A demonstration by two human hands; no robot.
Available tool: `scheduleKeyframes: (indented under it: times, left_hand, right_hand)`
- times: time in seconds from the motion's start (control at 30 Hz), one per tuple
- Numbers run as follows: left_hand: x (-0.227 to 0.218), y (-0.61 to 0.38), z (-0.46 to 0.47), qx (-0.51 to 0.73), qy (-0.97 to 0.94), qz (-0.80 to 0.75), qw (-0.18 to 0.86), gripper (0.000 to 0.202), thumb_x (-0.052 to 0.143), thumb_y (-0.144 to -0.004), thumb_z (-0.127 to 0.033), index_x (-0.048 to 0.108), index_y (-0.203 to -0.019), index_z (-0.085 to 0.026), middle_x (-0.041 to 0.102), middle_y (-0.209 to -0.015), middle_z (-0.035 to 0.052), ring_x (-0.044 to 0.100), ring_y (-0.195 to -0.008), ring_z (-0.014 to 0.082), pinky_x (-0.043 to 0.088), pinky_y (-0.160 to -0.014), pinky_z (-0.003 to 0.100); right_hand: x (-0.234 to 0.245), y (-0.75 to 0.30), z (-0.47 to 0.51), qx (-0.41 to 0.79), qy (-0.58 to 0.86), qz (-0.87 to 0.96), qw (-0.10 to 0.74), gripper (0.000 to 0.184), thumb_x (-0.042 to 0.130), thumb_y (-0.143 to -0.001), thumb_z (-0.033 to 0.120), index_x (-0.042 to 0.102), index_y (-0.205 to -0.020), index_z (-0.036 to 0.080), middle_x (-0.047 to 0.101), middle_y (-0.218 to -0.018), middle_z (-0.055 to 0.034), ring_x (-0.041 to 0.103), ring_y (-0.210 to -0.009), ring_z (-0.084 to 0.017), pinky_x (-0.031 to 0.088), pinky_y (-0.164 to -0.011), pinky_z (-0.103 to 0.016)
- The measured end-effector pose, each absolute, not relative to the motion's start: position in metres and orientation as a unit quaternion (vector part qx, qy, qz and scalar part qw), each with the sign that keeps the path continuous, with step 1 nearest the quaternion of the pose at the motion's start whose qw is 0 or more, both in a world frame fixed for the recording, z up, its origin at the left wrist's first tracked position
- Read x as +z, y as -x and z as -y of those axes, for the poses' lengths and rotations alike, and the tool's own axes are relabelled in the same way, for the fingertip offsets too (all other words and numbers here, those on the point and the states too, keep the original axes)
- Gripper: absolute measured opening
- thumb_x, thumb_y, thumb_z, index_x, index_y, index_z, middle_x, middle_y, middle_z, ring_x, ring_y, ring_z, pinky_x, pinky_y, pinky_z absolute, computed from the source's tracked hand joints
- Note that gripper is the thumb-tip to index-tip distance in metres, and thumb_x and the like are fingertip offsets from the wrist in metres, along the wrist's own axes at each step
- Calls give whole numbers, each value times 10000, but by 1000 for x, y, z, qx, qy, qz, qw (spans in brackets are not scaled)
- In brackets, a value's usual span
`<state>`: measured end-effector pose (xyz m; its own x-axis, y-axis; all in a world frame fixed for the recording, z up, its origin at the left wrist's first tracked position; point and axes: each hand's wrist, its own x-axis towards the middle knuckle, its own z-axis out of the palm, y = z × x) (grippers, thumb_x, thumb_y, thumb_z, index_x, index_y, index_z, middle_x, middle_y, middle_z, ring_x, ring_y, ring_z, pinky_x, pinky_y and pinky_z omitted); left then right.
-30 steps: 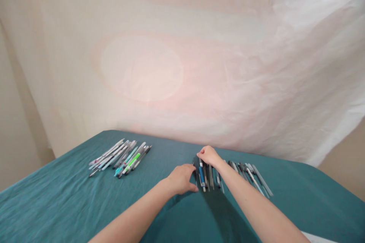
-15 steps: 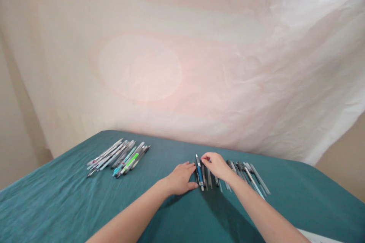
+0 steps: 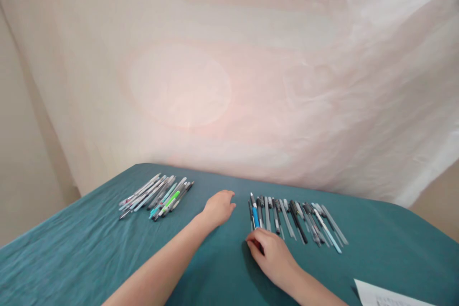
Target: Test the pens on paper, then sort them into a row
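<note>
My right hand [image 3: 270,251] is at the near ends of the leftmost pens in a row, its fingers curled in and covering the lower tip of a blue pen [image 3: 255,213]. Whether anything is pinched in those fingers is hidden. To the left of the row, my left hand [image 3: 219,206] hovers over or rests on the cloth, fingers loosely bent and holding nothing. The row holds several pens lying side by side, among them a black pen [image 3: 298,222] and a white and light-blue pen [image 3: 328,230] toward the right.
A loose heap of pens [image 3: 158,198], one with a bright green barrel [image 3: 171,202], lies at the far left. A sheet of paper [image 3: 385,295] shows at the lower right. The table has a teal cloth [image 3: 89,244]; a pale sheet [image 3: 229,81] hangs behind it.
My right hand has come from the far ends of the pens down to their near ends. My left hand has drawn away from the row to the left. The view has shifted slightly.
</note>
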<state>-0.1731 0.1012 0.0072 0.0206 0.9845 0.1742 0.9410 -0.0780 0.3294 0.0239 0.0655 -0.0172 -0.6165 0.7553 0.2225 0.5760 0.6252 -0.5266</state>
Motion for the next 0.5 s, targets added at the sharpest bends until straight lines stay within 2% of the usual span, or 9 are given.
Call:
scheduleKeyframes:
  times: [0.07,0.13,0.23,0.37,0.5]
  left_hand:
    - [18,188,-103,123,-661,-740,20,285,518,-747,-259,599,-1007,-176,613,-1024,119,552,-989,237,383,-865,323]
    - [29,210,-103,99,-617,-781,-3,242,528,-730,-235,625,-914,-113,608,-984,189,546,-983,306,376,-846,404]
    - [43,249,-100,73,-549,-832,-36,249,503,-728,-215,624,-895,-76,590,-999,245,520,-1006,358,363,-823,470]
    - [51,289,-95,45,-484,-873,-35,251,463,-729,-196,638,-879,-98,612,-996,228,555,-960,336,408,-764,435]
    - [48,304,-95,29,-460,-887,-6,243,506,-692,-225,653,-857,-123,639,-968,195,585,-905,319,438,-718,405]
  right_hand:
    - [-18,-25,-64,206,374,877,220,195,410,-803,192,601,-807,225,607,-768,-8,564,-686,-142,377,-625,-224]
    - [-18,-26,-63,208,371,877,222,192,414,-800,192,600,-825,232,610,-779,-4,563,-679,-140,376,-618,-224]
    - [-17,-26,-62,214,373,875,221,191,418,-796,195,600,-832,239,610,-766,0,559,-660,-139,374,-608,-226]
    - [-18,-26,-61,212,378,874,219,187,423,-791,202,600,-838,242,603,-738,3,548,-627,-137,369,-597,-227]
    - [-19,-25,-61,212,378,874,217,182,427,-787,202,596,-843,240,591,-718,9,543,-619,-129,363,-595,-222]
